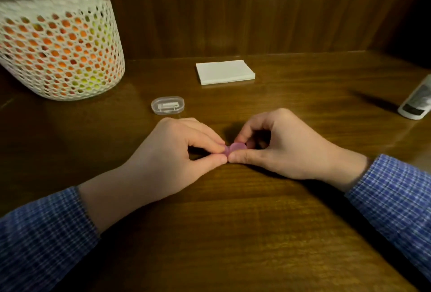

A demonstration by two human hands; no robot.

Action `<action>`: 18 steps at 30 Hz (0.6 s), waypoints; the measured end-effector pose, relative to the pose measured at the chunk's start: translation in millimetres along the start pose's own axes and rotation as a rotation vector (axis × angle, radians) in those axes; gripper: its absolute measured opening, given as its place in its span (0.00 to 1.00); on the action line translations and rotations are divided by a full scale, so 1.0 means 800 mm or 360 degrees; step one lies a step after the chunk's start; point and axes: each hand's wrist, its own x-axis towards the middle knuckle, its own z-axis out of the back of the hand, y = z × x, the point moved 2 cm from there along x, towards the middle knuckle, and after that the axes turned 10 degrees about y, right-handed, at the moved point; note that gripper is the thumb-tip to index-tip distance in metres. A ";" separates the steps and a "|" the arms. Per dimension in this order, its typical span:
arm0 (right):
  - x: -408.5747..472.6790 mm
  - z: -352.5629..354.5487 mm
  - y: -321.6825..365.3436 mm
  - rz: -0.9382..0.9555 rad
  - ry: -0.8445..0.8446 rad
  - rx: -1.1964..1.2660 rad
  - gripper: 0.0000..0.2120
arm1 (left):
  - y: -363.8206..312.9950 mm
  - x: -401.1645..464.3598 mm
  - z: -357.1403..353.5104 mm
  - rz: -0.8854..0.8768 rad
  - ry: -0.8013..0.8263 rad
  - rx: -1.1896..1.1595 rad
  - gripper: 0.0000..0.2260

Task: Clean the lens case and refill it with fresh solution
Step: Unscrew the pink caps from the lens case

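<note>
A small pink lens case (234,147) sits low over the wooden table (233,221), between my two hands. My left hand (177,158) pinches its left end between thumb and forefinger. My right hand (277,147) pinches the right part, fingers curled over the round pink cap. Most of the case is hidden by my fingers. A white solution bottle (417,101) lies at the far right edge of the view, partly cut off.
A small clear plastic box (168,105) lies just beyond my left hand. A stack of white tissues (225,72) sits farther back at the centre. A white mesh basket (58,42) with orange and green contents stands at the back left, against the wooden wall.
</note>
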 end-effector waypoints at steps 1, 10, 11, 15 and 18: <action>0.000 0.000 0.000 0.0017 0.0004 0.0009 0.12 | 0.000 0.000 0.000 0.0009 0.0021 0.0003 0.11; 0.004 0.003 0.002 0.0129 0.0115 0.0073 0.10 | -0.003 -0.001 0.001 0.0087 0.0051 -0.0016 0.11; 0.005 0.004 0.001 0.0143 0.0135 0.0082 0.09 | -0.003 -0.001 0.001 0.0087 0.0058 -0.0022 0.11; 0.007 0.007 0.002 0.0190 0.0188 0.0086 0.09 | -0.003 0.000 0.001 0.0065 0.0062 -0.0035 0.09; 0.008 0.008 0.002 0.0188 0.0201 0.0072 0.09 | -0.001 0.002 0.000 0.0047 0.0061 -0.0031 0.09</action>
